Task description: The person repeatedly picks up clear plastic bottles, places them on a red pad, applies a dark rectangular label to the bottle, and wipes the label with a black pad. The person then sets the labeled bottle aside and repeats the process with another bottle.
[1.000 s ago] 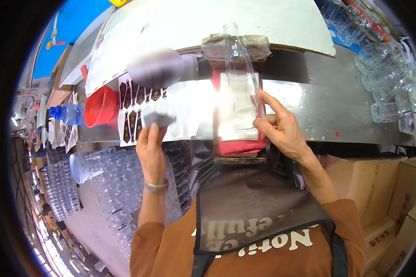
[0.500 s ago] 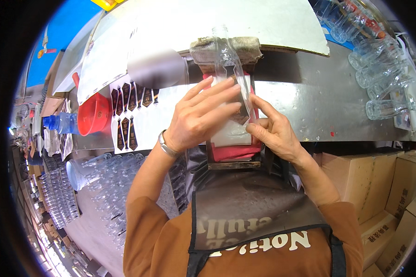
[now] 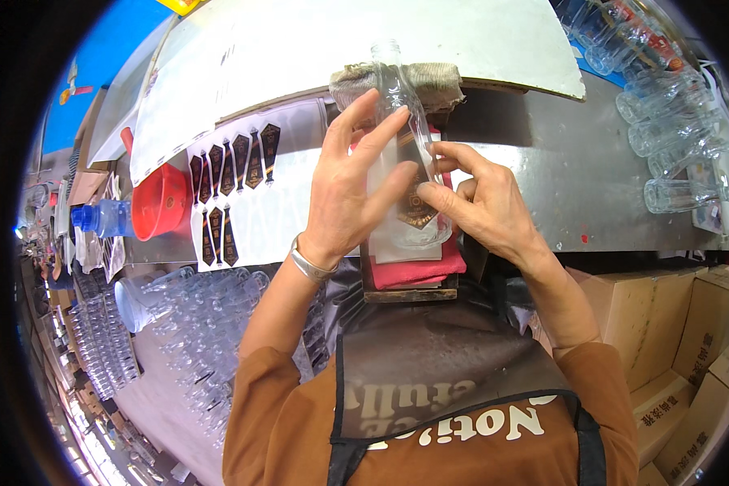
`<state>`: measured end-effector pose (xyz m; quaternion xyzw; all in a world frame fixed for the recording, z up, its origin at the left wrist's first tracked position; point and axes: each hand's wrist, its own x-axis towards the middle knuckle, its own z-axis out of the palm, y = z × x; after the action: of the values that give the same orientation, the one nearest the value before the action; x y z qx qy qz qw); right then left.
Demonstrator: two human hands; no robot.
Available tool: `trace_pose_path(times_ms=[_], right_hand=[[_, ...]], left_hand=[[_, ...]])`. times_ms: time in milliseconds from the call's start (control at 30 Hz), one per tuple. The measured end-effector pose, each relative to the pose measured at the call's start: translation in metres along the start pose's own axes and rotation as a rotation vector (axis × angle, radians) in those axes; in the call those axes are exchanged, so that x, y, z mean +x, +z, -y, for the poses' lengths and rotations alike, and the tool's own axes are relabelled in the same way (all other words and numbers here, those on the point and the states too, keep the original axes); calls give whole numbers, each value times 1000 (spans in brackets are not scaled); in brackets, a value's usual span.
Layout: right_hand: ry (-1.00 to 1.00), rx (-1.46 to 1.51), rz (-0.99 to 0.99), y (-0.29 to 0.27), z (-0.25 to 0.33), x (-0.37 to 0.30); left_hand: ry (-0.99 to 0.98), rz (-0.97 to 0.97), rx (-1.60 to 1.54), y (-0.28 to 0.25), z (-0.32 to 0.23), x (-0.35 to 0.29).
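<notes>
Both hands meet over a clear glass bottle lying near the upper centre of the frame, its neck pointing toward the top edge. The left hand lies flat along the bottle's left side, fingers stretched out and slightly spread, fingertips reaching up toward the shoulder of the glass. The right hand comes in from the right with fingers curled; its forefinger and thumb press on a dark label with gold print on the bottle's lower body. A metal bracelet circles the left wrist.

The bottle rests on a white cloth over a red pad, which sits on a small wooden block at the near edge of the grey metal counter. Just beyond the bottle's neck lies a rolled, worn cloth, partly under a large white board.

Left of the hands, a white backing sheet carries rows of the same dark labels. Farther left sit a red funnel and a blue plastic bottle. At the upper right, empty glass bottles lie side by side on the counter. Lower left holds a mass of bagged clear bottles; lower right holds stacked cardboard boxes. The person's orange sleeves and dark apron fill the bottom centre.
</notes>
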<state>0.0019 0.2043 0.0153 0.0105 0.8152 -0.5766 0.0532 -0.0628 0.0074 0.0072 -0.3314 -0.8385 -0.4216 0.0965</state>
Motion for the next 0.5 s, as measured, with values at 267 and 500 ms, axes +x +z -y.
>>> trace_pose_path(times_ms=[267,500], right_hand=[[54,36,31,-1,4,2],[25,160,56,-5,-9,-2]], left_hand=[[4,-9,10,1,2,1],[-237,-73,-422,8,0,-18]])
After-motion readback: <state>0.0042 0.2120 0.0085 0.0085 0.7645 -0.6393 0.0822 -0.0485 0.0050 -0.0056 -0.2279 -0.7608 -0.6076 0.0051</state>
